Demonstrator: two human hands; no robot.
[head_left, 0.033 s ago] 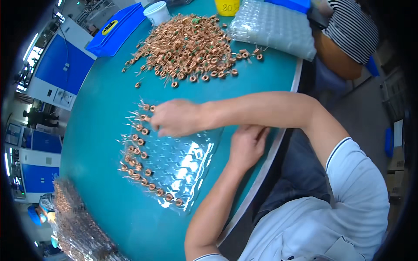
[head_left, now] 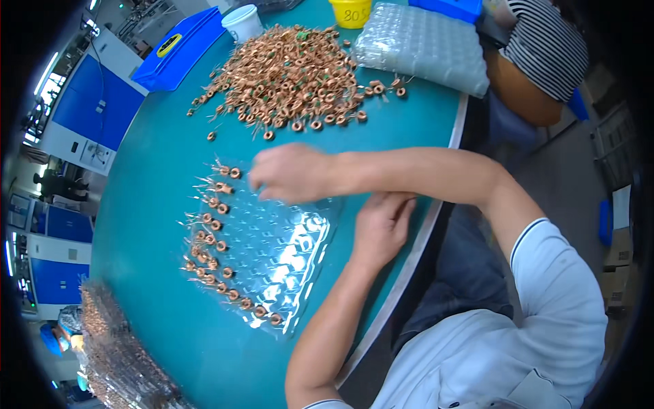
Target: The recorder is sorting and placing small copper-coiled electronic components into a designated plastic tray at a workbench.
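Observation:
A clear plastic blister tray [head_left: 262, 238] lies on the green table, with small copper ring coils [head_left: 223, 208] with wire leads set along its left and lower edges. Over the tray's upper part is my right hand [head_left: 293, 174], fingers bent downward and blurred, just right of the topmost coils; no coil shows in it. Near the table's edge, my left hand [head_left: 381, 228] is curled closed, partly under my right forearm. Its fingertips and anything in them are hidden. Beyond the tray rises a large heap of loose copper coils [head_left: 293, 78].
Behind the heap stand a white tub [head_left: 242, 24], a yellow tub [head_left: 350, 13] and a blue bin [head_left: 178, 49]. Stacked clear trays [head_left: 419, 48] lie at the far right, near a person in a striped top [head_left: 548, 44]. Filled trays [head_left: 126, 358] are piled at lower left.
My right hand has drawn back to the right and slightly up, away from the second row of coils, where a coil now shows uncovered. The left hand stays in place by the edge.

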